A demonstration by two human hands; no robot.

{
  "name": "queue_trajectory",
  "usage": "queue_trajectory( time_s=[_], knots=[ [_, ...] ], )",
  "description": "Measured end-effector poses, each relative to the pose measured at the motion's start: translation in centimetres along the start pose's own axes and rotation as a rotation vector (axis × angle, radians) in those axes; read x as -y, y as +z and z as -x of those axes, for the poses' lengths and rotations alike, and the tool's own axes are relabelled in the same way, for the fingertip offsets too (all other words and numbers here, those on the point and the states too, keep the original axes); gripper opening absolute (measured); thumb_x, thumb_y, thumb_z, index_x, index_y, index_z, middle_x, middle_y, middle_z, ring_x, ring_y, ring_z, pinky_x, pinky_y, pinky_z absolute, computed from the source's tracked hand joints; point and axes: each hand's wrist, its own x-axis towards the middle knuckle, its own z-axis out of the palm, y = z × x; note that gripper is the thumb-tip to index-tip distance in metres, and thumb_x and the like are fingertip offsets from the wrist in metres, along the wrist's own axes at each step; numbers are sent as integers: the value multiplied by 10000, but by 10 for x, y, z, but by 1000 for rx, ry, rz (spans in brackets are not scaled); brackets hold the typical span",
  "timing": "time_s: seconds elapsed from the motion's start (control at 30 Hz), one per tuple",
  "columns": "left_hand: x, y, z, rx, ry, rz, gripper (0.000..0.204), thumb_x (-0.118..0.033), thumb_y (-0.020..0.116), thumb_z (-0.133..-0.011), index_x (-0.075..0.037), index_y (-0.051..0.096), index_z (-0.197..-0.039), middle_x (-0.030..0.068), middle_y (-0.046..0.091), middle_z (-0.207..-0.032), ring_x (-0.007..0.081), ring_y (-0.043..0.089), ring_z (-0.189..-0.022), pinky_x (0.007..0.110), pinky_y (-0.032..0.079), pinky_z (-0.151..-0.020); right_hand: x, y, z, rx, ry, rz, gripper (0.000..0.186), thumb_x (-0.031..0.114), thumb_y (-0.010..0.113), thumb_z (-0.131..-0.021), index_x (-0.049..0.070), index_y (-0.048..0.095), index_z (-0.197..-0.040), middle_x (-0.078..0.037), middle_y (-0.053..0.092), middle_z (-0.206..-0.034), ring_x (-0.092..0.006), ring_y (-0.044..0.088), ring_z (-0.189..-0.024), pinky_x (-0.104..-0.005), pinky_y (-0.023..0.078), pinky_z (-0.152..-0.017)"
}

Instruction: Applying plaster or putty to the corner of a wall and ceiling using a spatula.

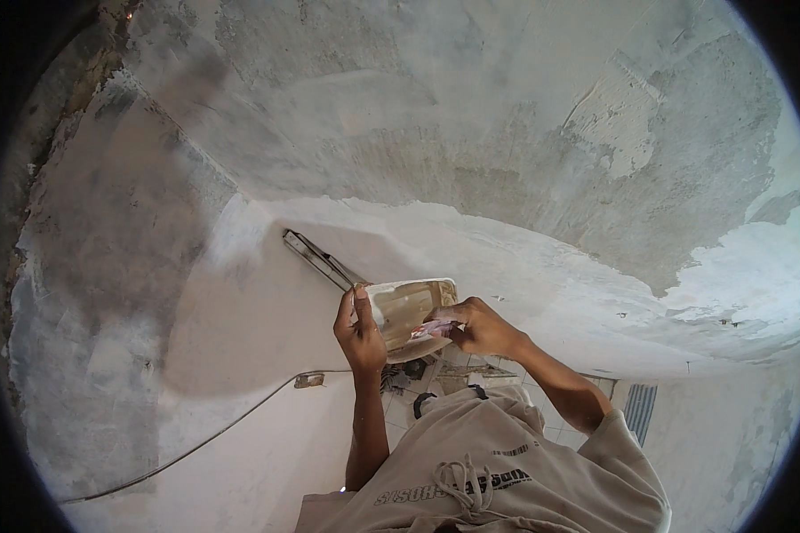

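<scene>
My left hand grips the left side of a shallow tub, with the thumb over its rim. The tub is tilted, pale-rimmed and smeared tan and white inside. Fingers bent, my right hand reaches over the tub's right side. It pinches a small pinkish-white thing with red marks, whose kind I cannot make out. That thing is over or against the inside of the tub; which one is unclear.
A patchy grey wall with white plaster spreads ahead. Beyond the tub is a long metal-edged bar. On the left a cable runs to a small box. Floor tiles show below, and a ribbed panel stands at right.
</scene>
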Motion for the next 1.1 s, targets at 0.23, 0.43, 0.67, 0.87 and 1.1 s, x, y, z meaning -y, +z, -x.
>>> queue_trajectory(
  time_s=[0.23,0.43,0.67,0.87,1.1],
  knots=[
    [-1,2,-1,-48,4,18,291,-224,461,-1012,41,583,-1006,23,539,-805,76,458,-733,214,410,-635,-10,4,6,7,23,-40,425,-102,527,-657,21,628,-1052,-165,674,-883,-328,646,-752,-370,501,-699],
    [3,5,-1,-75,83,-2,301,-228,467,-1010,49,585,-1019,37,562,-826,98,486,-757,231,443,-664,5,-10,-1,29,37,-114,409,-103,503,-670,0,618,-1049,-161,672,-869,-295,636,-724,-341,493,-704],
    [5,-17,-15,-264,103,4,346,-248,459,-1007,66,568,-1104,135,622,-996,187,614,-881,313,513,-726,-1,-11,8,-190,90,-322,255,-102,513,-814,-24,619,-1033,-39,653,-890,-71,554,-871,-243,473,-780],
    [-4,-25,-14,-280,316,-32,311,-203,430,-996,61,588,-1047,159,603,-977,247,583,-967,367,464,-846,-20,-13,8,-532,266,-568,104,35,597,-907,1,581,-1003,12,541,-725,-73,473,-618,-242,398,-572],
    [-16,-19,-6,-158,646,-228,281,-168,423,-962,55,588,-1006,182,612,-1013,297,585,-957,394,451,-848,-19,6,-9,-681,287,-232,222,14,620,-846,-32,587,-1060,-38,628,-793,-65,533,-672,-221,435,-615]
  ],
)
